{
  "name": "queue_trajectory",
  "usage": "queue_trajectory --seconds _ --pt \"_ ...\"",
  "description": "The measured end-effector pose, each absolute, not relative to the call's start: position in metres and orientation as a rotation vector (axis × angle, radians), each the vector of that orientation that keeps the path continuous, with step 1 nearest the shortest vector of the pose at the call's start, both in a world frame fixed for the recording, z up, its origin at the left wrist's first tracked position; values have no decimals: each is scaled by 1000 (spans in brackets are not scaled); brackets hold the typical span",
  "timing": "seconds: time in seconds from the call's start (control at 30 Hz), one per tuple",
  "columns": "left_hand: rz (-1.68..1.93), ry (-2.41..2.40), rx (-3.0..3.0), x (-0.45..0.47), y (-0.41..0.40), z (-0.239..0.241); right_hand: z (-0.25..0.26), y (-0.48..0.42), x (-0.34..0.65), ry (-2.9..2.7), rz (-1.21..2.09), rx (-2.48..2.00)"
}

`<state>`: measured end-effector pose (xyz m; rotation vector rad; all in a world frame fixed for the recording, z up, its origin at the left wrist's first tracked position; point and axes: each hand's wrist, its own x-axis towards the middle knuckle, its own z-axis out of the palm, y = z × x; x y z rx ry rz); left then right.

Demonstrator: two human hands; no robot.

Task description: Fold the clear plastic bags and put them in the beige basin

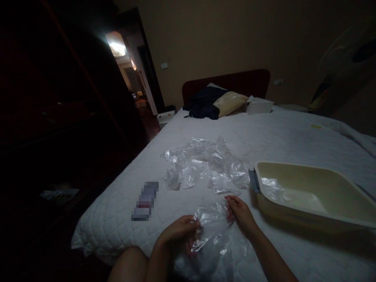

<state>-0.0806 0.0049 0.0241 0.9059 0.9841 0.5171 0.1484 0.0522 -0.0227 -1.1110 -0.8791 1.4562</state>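
Observation:
A clear plastic bag (214, 227) stretches between my two hands, low over the near part of the bed. My left hand (184, 231) is closed on its left side, and my right hand (238, 213) pinches the upper right edge. Part of the fingers shows through the film. Just beyond my hands lies a loose spread of crumpled clear plastic bags (202, 162). To the right of my right hand stands a cream plastic bin (311, 219) with a grey latch, and some clear plastic (272, 188) is inside it.
The bed (117, 219) has a white quilted cover. A blurred-out phone-shaped object (145, 201) lies at left. Dark clothing (205, 102), a beige pillow (230, 102) and a white box (260, 105) are by the headboard (258, 82). A fan (346, 55) stands at far right.

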Motion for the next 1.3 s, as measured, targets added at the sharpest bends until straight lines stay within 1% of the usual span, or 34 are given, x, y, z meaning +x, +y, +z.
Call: queue_trajectory --seconds 0.17,0.43,0.63,0.73,0.8,0.9,0.97,1.1,1.17,1.23,1.3 --pt "477 1007 927 -93 5 22 -24 52 143 -989 1370 -1152" --pt "470 1345 999 -99 11 2 -14 47 143 -821 1403 -1119" --pt "492 1615 1448 -108 7 17 -23 47 145 -848 1401 -1049" --pt "558 1804 1589 -110 5 28 -26 47 147 -897 1333 -1101" --pt "668 1907 1617 -106 8 32 -25 45 147 -936 1253 -1147" --pt "919 1855 1672 -96 20 32 -24 44 147 -999 1098 -1184" --pt "988 1739 1678 -86 32 29 -24 44 148 -1065 1042 -1200" --pt "833 1682 1586 -66 56 17 -27 48 151 -1219 1106 -1207" --pt "722 1765 1608 -58 64 10 -28 50 153 -1238 1132 -1208" --pt "705 1855 1630 -54 70 2 -29 50 154 -1249 1144 -1209" --pt "762 1842 1612 -54 74 -8 -31 50 156 -1280 1140 -1213"
